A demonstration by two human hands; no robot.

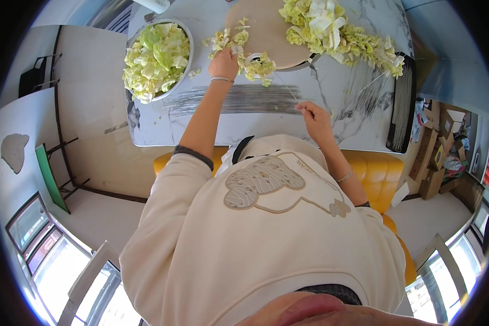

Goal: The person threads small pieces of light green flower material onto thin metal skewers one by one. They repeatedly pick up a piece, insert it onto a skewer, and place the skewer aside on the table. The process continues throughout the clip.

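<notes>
My left hand (224,64) is closed among small pieces of leafy cabbage (241,38) left of a round beige board (265,28); its fingertips and what they grip are hidden. My right hand (316,118) pinches the near end of a thin metal skewer (287,88), which points up and left to a bunch of yellow-green leaves (261,67). Those leaves lie over a small round white-rimmed container (250,59) beside the board. Many loose metal skewers (244,99) lie on the marble-patterned table (228,129) between my forearms.
A white bowl (190,49) heaped with leaves stands at the left. Skewered leaves (350,42) are piled at the right, partly on the board. A black tray (409,98) of skewers lies at the table's right edge, and a white bottle (157,5) stands at the far left.
</notes>
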